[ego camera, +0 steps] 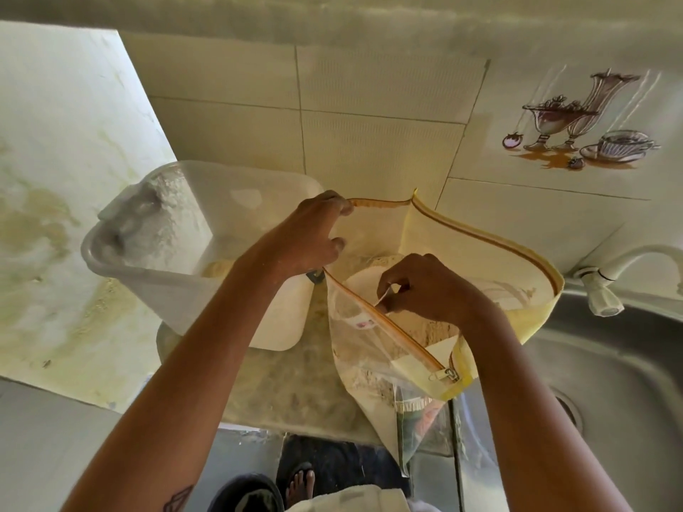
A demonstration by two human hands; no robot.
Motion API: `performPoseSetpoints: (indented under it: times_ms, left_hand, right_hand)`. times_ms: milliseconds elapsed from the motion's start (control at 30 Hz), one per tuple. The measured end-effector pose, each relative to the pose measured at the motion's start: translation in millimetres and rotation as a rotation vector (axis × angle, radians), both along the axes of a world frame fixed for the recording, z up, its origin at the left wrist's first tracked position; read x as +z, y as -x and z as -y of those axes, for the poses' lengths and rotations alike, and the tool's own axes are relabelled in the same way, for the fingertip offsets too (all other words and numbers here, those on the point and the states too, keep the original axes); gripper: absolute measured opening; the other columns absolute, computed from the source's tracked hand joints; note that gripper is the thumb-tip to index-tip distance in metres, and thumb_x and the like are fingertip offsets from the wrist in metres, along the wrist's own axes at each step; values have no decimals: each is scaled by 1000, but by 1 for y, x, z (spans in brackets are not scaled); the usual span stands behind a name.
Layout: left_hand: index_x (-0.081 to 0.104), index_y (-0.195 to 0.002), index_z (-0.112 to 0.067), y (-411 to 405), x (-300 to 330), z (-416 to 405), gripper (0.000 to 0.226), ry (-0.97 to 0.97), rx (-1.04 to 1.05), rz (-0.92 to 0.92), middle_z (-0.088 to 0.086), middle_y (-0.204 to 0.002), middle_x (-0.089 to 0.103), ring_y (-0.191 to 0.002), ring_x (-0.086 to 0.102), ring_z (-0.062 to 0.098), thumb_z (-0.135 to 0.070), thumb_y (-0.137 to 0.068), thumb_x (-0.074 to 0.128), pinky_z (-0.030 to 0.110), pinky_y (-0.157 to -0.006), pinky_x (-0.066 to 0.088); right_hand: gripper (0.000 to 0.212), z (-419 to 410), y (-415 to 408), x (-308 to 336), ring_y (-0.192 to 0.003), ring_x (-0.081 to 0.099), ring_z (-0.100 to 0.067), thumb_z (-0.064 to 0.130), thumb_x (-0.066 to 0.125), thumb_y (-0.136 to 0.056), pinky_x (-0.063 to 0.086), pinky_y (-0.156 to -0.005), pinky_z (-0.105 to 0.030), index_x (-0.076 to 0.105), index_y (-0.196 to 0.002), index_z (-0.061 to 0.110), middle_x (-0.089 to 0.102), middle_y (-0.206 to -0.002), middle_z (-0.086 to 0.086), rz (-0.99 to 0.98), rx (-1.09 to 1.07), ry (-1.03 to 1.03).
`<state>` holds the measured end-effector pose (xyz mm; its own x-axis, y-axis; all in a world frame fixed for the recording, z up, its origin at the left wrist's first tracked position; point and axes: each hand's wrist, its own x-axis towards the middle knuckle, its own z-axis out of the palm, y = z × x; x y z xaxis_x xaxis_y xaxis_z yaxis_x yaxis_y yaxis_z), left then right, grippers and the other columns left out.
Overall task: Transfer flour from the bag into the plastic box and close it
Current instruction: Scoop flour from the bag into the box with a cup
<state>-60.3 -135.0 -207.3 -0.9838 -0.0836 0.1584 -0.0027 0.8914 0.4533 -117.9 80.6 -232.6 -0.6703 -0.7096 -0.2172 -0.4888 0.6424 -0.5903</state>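
Observation:
A yellow zippered flour bag (pixel 480 249) with a clear front stands open on the counter, flour showing inside it. My left hand (pixel 314 238) grips the bag's far left rim and holds the mouth open. My right hand (pixel 425 286) reaches into the bag and pinches the thin handle of a white scoop or cup (pixel 360 280) resting on the flour. To the left sits a translucent plastic box (pixel 177 260), tilted, with flour dust on its walls and some flour at the bottom. Its lid is not in sight.
A steel sink (pixel 598 371) lies right of the bag, with a white tap (pixel 613 271) above it. Tiled wall stands behind. The stone counter (pixel 295 386) under the bag is dusted with flour. A stained white side wall (pixel 55 216) closes the left.

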Motion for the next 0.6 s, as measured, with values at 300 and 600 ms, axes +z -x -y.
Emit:
performPoseSetpoints:
  times_ms: [300,600]
  left_hand:
    - [63,-133,-12,-3,9,-2,38,-74,19,-65,-1,-131,63,-118,58,9,-17,-96,71,16,-93,44]
    - [70,-123,-19,-34,13,4,28,-253,119,-203,-12,-125,65,-117,60,3,-14,-96,70,27,-96,54]
  right_hand:
    - [17,-27,-13,9,-69,64,4,37,84,-79,41,-59,-7,74,-87,26,69,-72,14,-134,-93,253]
    - [20,-47,-14,26,-68,70,-5,33,88,-73,55,-64,-25,77,-85,21,71,-74,16,-277,-14,431]
